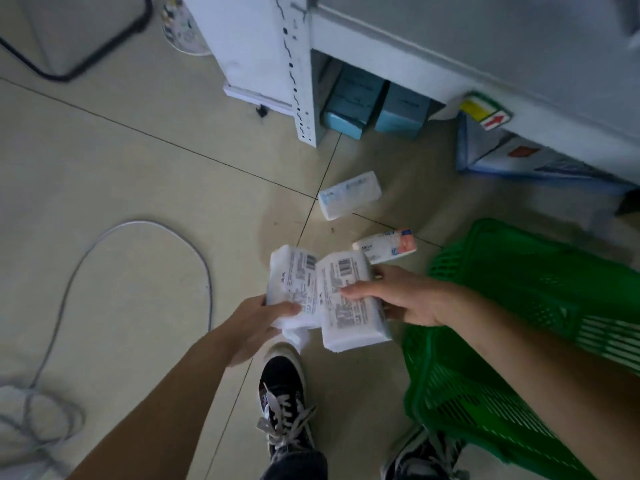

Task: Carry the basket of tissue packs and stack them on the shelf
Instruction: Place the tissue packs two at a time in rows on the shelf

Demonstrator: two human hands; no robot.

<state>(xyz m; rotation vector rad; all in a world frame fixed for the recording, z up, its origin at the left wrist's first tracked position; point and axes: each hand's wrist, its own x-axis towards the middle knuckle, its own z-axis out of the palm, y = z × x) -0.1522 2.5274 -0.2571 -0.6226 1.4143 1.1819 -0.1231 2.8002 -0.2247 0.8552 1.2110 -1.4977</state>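
Observation:
I look down at a tiled floor. My left hand [259, 322] grips a white tissue pack [292, 282], label side up. My right hand [405, 296] holds a second white tissue pack [349, 303] beside it, and the two packs overlap. A green plastic basket [512, 306] lies tipped on the floor at the right, under my right forearm. Two more tissue packs lie loose on the floor: a white and blue one [349, 194] and one with a pink end [386, 245]. The grey shelf [450, 46] stands at the top right.
Blue boxes [377, 105] sit under the shelf's lowest board, with a blue and white bag [519, 157] to their right. A grey cable [138, 233] loops over the floor at left. A black chair leg [86, 60] stands far left. My shoes [284, 393] are below the packs.

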